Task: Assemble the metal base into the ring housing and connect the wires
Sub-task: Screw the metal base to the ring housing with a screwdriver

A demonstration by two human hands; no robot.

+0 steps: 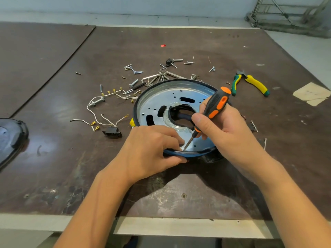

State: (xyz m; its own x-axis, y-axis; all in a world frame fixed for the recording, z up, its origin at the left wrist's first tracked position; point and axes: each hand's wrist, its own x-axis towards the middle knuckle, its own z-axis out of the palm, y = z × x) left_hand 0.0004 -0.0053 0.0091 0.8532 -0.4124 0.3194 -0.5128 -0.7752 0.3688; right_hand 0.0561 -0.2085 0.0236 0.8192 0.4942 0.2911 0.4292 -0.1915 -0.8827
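Two hands busy: left hand (152, 147) grip pinches ring housing (179, 80) near rim on desk (179, 194), metal base (161, 102) seated inside. Right hand (223, 129) grip wraps screwdriver (216, 102), tip at base edge. Keep tip seated, press while turning, steady rim. Wires (95, 111) loose at left.

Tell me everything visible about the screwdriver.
The screwdriver has a black handle with orange inserts and an orange cap, then a thin steel shaft. The right hand grips the handle. It is tilted, cap up and away, tip down at the near edge of the metal base, beside the left hand. Whether the tip sits in a screw cannot be told.
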